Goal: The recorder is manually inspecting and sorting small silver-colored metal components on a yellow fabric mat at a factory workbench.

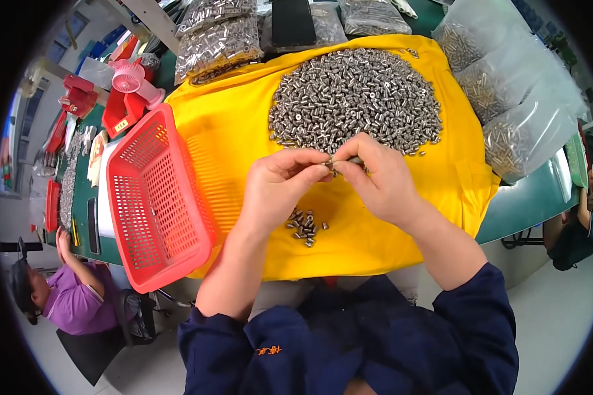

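My left hand (273, 187) and my right hand (383, 183) meet at the near edge of a large heap of small metal cylinders (356, 99). Thumb and forefinger of each hand are pinched on one small metal cylinder (330, 162), mostly covered by the fingertips. Some cylinders in the heap show a hole in the end. Below my left hand lies a smaller group of the same cylinders (304, 226). Heap and group both rest on a yellow cloth (237, 125) spread over the table.
A red perforated basket (209, 227) stands tilted at the left. Bags of metal parts (221, 46) line the back, with a black phone (292, 23) among them; clear bags (507, 141) sit at right. A pink fan (129, 78) stands back left. Co-workers (79, 296) sit at both sides.
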Motion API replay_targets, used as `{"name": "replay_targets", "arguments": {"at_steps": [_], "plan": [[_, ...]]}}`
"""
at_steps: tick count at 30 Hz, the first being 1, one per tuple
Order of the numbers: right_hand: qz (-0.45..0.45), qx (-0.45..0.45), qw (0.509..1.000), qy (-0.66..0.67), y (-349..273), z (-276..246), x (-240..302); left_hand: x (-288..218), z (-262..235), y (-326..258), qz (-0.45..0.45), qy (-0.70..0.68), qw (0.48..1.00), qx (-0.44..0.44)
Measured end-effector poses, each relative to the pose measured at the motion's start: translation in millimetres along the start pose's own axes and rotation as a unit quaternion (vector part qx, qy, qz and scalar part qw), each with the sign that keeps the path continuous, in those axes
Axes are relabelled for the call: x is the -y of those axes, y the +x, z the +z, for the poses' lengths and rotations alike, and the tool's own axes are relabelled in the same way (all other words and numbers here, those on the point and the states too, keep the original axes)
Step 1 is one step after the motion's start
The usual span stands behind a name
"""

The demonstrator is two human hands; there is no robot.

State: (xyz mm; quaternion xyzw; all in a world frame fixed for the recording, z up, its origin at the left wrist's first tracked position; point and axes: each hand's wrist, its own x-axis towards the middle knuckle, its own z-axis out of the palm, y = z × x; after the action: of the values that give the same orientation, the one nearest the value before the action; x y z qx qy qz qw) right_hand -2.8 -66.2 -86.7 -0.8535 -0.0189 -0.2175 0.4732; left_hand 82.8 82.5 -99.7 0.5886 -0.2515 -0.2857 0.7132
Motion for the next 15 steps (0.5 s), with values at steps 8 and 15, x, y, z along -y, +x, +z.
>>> {"name": "replay_targets", "arguments": {"at_steps": [8, 15], "plan": [[-0.043, -0.005, 0.998, -0.04, -2.5, 3.7, 5.1, 2.9, -0.9, -2.6, 0.001, 0.017, 1.0, 0.01], [-0.084, -0.009, 0.992, -0.09, -4.6, 7.5, 1.2, 3.4, 1.9, -3.6, 0.03, 0.091, 0.995, -0.015]]}}
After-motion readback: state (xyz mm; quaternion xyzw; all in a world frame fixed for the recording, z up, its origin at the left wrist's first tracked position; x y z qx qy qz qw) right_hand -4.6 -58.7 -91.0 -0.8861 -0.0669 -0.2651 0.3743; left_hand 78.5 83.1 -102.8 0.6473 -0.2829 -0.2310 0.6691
